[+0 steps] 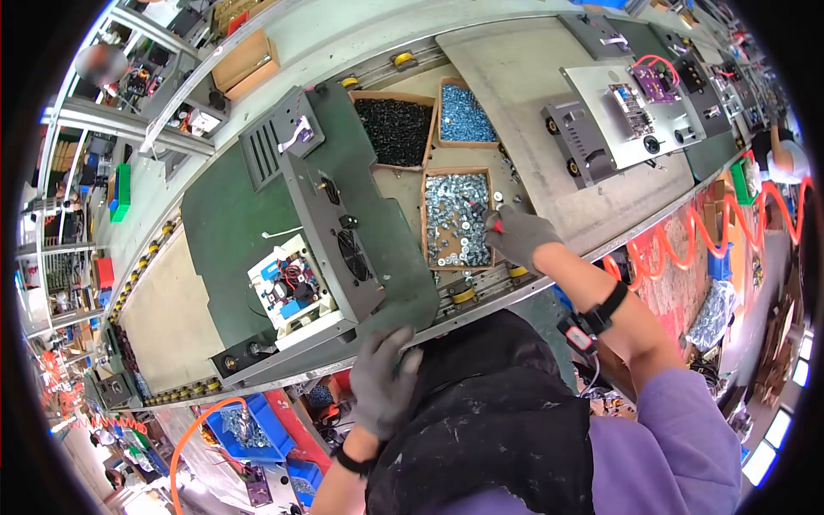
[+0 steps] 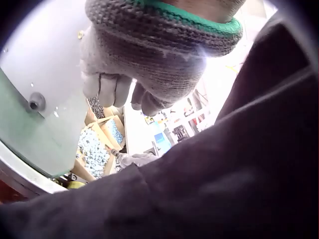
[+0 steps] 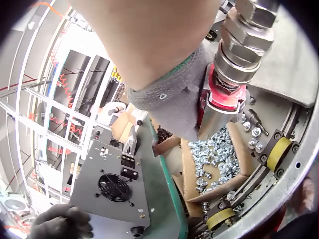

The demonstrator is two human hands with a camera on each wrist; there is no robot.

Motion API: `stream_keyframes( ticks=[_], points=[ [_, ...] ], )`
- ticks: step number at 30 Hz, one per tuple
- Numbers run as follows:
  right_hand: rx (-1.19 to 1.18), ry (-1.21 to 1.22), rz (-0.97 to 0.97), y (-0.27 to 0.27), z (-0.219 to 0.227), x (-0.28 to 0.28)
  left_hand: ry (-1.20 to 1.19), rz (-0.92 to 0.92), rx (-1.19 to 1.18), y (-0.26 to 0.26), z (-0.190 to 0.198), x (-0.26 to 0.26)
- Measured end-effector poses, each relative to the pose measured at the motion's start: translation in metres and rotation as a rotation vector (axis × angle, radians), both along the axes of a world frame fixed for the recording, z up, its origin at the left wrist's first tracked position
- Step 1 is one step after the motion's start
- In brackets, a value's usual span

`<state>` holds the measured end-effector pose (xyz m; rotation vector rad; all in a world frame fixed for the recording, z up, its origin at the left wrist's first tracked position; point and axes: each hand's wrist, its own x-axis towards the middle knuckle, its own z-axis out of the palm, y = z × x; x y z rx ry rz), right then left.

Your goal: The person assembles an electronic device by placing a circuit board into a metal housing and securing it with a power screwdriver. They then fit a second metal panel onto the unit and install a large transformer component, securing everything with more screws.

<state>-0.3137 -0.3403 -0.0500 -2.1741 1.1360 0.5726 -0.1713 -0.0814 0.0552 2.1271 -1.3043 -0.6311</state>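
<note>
My gloved right hand [image 1: 522, 236] is at the right edge of a cardboard box of silver screws [image 1: 457, 215]. It grips a red-and-silver tool [image 3: 224, 97] with stacked metal hex fittings; the glove hides part of the tool. My left hand [image 1: 384, 382], also gloved, hangs with loosely bent fingers by the front edge of the bench and holds nothing. Just beyond it stands a grey metal panel [image 1: 330, 232] with a black fan [image 1: 352, 253], joined to a chassis with a white-framed electrical unit [image 1: 292, 287].
Behind the silver screws are boxes of black screws [image 1: 393, 129] and blue screws [image 1: 466, 113]. A green mat [image 1: 227, 215] lies under the chassis. To the right, another unit [image 1: 639, 116] carries circuit boards. Yellow rollers [image 1: 463, 296] line the rail, and an orange coiled hose [image 1: 687, 249] hangs in front.
</note>
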Motion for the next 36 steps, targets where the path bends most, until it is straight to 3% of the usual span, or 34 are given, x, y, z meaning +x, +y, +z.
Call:
stream_keyframes(
  ticks=[4, 6, 7, 10, 14, 16, 17, 19, 22, 25, 29, 31, 36],
  points=[
    [0.035, -0.047, -0.03, 0.024, 0.066, -0.017, 0.44, 0.158, -0.076, -0.035, -0.063, 0.003],
    [0.058, -0.07, -0.019, 0.039, 0.089, -0.027, 0.434, 0.199, -0.106, -0.066, -0.083, 0.007],
    [0.078, -0.117, -0.003, 0.05, 0.098, -0.03, 0.438, 0.196, -0.109, -0.077, -0.083, 0.013],
    [0.162, -0.187, 0.013, 0.065, 0.115, -0.042, 0.903, 0.215, -0.028, -0.103, -0.065, 0.017],
    [0.213, -0.239, -0.011, 0.076, 0.118, -0.053, 1.118, 0.179, 0.067, -0.1, -0.067, 0.019],
    [0.233, -0.258, -0.016, 0.081, 0.118, -0.054, 1.27, 0.321, 0.067, -0.091, -0.064, 0.018],
    [0.236, -0.278, -0.023, 0.083, 0.119, -0.055, 1.263, 0.329, 0.073, -0.089, -0.06, 0.016],
    [0.256, -0.306, -0.026, 0.08, 0.113, -0.06, 1.284, 0.533, 0.109, -0.093, -0.055, 0.009],
    [0.249, -0.319, -0.035, 0.089, 0.106, -0.064, 1.397, 0.56, 0.017, -0.083, -0.061, 0.012],
    [0.174, -0.458, -0.037, 0.114, 0.11, -0.067, 1.303, 0.486, 0.013, -0.075, -0.057, 0.014],
    [0.146, -0.366, -0.272, 0.174, 0.122, -0.065, 1.134, 0.437, 0.152, -0.054, -0.037, 0.016],
    [0.179, -0.277, -0.307, 0.202, 0.129, -0.064, 1.038, 0.266, 0.273, -0.036, -0.032, 0.021],
    [0.128, -0.42, -0.36, 0.283, 0.11, -0.055, 1.201, 0.25, 0.283, 0.01, -0.051, 0.034]
  ],
)
